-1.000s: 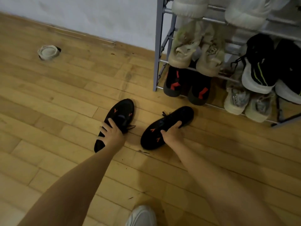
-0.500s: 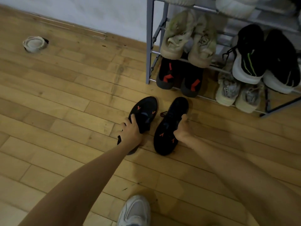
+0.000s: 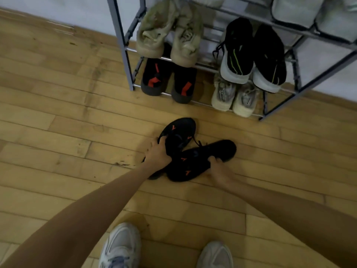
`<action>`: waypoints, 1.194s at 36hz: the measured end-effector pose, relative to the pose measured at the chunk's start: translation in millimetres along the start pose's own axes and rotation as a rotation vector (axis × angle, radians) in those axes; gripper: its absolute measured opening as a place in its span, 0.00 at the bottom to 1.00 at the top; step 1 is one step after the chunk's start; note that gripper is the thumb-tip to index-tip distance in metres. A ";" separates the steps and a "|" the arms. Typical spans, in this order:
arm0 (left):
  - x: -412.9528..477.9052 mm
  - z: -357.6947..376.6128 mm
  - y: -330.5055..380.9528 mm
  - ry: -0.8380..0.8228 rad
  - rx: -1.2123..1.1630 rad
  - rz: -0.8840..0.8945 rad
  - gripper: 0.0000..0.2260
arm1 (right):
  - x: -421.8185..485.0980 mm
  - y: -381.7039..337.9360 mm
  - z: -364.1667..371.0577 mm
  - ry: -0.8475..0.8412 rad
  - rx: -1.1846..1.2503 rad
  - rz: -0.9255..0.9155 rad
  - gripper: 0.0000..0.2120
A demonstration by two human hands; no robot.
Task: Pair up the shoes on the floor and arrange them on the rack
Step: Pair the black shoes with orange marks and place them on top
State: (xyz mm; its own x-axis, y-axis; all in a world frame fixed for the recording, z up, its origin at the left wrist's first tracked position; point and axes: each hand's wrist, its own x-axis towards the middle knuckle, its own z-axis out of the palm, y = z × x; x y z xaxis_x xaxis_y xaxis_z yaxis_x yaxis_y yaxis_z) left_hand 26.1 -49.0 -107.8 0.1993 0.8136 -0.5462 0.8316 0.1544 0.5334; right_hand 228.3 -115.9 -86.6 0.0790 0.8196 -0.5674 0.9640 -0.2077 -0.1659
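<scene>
View: head camera only, looking down at the floor [image 3: 58, 132] in front of the rack [image 3: 119, 35].
Left hand: the left hand [image 3: 157, 153] is clamped over the side of the first black shoe [image 3: 179, 132], fingers curled on its collar. It sits just below frame centre.
Right hand: the right hand [image 3: 218, 171] is blurred. Its fingers wrap the edge of the second black shoe [image 3: 201, 159] from the 4 o'clock side.
Shoes: both are black with orange marks. They touch, and the second lies across the heel end of the first, toe pointing to 2 o'clock. We cannot tell whether either is off the floor.
Change: a second ago the two lay well apart with toes splayed. Half a second ago they were side by side. Now they overlap, and the rack fills more of the 12 to 2 o'clock area.
Rack: the visible tiers hold a tan pair [image 3: 168, 33], a black-and-red pair [image 3: 168, 80], a green-striped pair [image 3: 253, 55] and a beige pair [image 3: 233, 95].
Reading: we judge the pairing of this pair done and the placing not yet begun.
Open point: we see no free slot on the tiers in view, so a space must be found first.
</scene>
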 end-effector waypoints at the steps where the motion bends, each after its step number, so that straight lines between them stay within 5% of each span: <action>1: -0.4 -0.4 -1.2 -0.006 -0.036 0.010 0.39 | 1.6 6.5 -1.0 0.003 -0.034 -0.020 0.20; 4: -5.4 0.2 -6.8 -0.050 -0.027 0.010 0.46 | 17.6 20.8 -8.5 0.090 -0.175 -0.105 0.32; 8: -14.1 11.5 -10.5 -0.043 0.078 -0.063 0.50 | 41.0 26.7 -16.4 -0.008 -0.306 -0.137 0.42; 17: -17.1 15.6 -12.6 0.121 0.110 -0.086 0.49 | 48.0 34.0 -6.1 0.213 -0.369 -0.182 0.33; 30: -12.9 20.6 1.3 0.219 0.081 -0.172 0.49 | 24.3 47.0 3.3 0.173 -0.122 0.192 0.45; 43: -30.8 44.6 6.9 0.211 0.002 -0.105 0.54 | -5.6 10.8 35.9 0.117 0.223 0.254 0.58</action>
State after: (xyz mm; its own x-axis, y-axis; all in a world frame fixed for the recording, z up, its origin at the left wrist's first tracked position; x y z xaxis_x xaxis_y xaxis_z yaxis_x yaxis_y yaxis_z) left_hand 48.9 -98.0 -116.1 -0.0005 0.8923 -0.4515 0.8434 0.2429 0.4793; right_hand 229.1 -141.9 -114.2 0.3497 0.7799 -0.5191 0.8319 -0.5134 -0.2109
